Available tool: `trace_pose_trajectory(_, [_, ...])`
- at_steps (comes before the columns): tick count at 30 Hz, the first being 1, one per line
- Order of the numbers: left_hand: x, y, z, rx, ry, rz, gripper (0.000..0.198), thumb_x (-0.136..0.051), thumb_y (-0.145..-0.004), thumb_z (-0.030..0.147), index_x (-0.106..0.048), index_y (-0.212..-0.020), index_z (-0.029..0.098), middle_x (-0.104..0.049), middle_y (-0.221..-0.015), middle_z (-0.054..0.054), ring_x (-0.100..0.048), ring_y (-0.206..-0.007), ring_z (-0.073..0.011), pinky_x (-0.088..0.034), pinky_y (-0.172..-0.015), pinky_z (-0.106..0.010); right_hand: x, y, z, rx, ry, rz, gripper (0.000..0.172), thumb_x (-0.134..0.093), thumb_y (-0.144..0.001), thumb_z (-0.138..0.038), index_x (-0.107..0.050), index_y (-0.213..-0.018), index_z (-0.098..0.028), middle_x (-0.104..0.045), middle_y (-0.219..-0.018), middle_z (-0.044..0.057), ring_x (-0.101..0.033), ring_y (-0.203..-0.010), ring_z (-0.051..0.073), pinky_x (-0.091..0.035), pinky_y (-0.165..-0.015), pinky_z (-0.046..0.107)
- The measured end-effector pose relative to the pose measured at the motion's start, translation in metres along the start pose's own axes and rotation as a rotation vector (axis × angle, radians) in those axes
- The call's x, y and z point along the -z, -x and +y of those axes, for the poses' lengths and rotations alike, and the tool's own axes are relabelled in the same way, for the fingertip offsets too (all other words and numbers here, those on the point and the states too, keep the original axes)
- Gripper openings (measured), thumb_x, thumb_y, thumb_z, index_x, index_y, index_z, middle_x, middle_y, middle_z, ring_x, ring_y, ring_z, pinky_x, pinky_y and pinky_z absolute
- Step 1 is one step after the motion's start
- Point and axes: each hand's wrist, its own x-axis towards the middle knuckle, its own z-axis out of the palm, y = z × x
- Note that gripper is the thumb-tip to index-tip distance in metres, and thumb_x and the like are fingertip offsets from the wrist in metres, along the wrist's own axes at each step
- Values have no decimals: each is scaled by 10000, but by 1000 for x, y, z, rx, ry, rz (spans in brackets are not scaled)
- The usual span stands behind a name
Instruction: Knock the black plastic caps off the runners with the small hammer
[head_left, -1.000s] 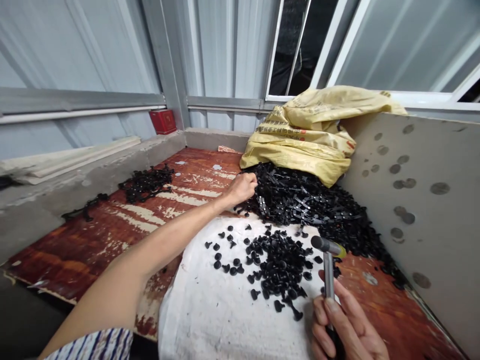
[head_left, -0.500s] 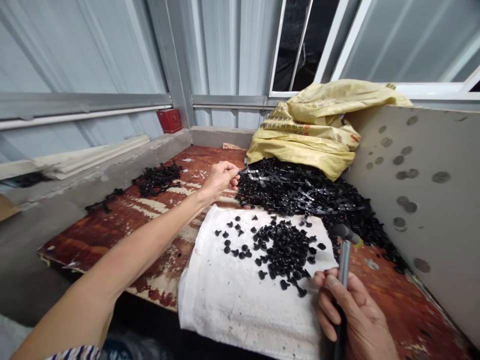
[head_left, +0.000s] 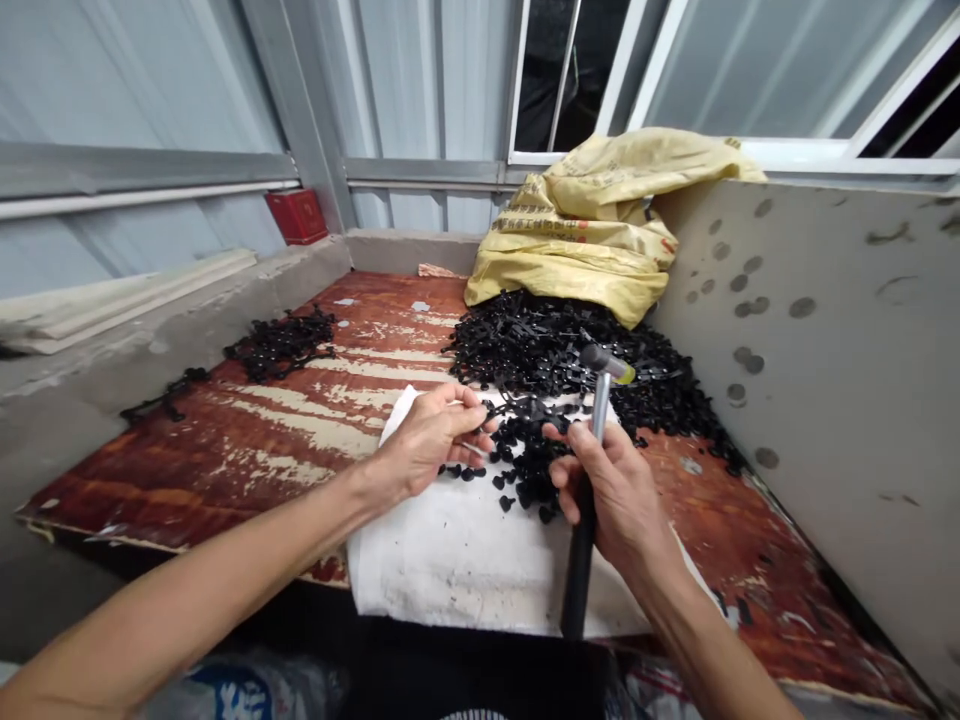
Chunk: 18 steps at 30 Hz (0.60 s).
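Over the left part of a white cloth (head_left: 457, 560), my left hand (head_left: 439, 435) pinches one end of a linked strip of black parts (head_left: 529, 408). The strip stretches across toward my right hand (head_left: 607, 480), which is closed around a hammer (head_left: 600, 410) with a grey-and-yellow head pointing up and a black handle. Whether the right fingertips touch the strip is hard to tell. Beneath both hands lie loose black round-headed pieces (head_left: 525, 480) on the cloth. Behind them is a large heap of black linked parts (head_left: 517, 345).
A yellow sack (head_left: 577, 240) lies over the back of the heap. Smaller black clusters (head_left: 281, 345) sit at the left of the worn red board (head_left: 187, 480). A spotted pale panel (head_left: 832, 380) stands at the right, and a red box (head_left: 296, 216) at the back left.
My left hand has come back from the heap toward me with the black strip. My right hand has moved left and up with the hammer, nearer to the left hand. The view has shifted slightly.
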Motion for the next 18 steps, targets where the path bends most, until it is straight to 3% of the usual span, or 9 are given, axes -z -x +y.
trace_pose_trajectory(5, [0, 14, -24, -117, -153, -86, 173, -626, -786, 230, -459, -788, 181, -633, -678, 15, -611, -597, -94, -474, -532, -202, -12, -4, 3, -14, -36, -28, 415, -786, -657, -473, -495, -771, -200, -634, -652, -44, -468, -389, 62, -340, -261, 145])
trace_pose_trajectory(11, [6, 13, -32, -227, -348, -186, 135, -580, -794, 276, -474, -793, 193, -596, -693, 21, -565, -611, -95, -460, -563, -222, -10, 4, 3, -8, -33, -44, 341, -771, -667, -370, -494, -789, -211, -572, -479, -82, -402, -293, 55, -318, -266, 144])
trace_pose_trajectory(15, [15, 4, -28, -368, -528, -110, 114, -581, -760, 207, -535, -864, 193, -601, -877, -12, -562, -761, -117, -454, -615, -220, -11, 4, -3, 19, -37, -3, 376, -774, -645, -375, -456, -781, -228, -567, -468, -88, -401, -282, 58, -322, -270, 146])
trace_pose_trajectory(18, [19, -3, -12, -470, -659, -78, 114, -543, -781, 166, -571, -890, 188, -610, -930, -22, -559, -845, -132, -453, -709, -235, -13, 14, -7, -4, -28, -34, 395, -804, -624, -387, -473, -760, -219, -546, -448, -82, -386, -284, 58, -308, -259, 145])
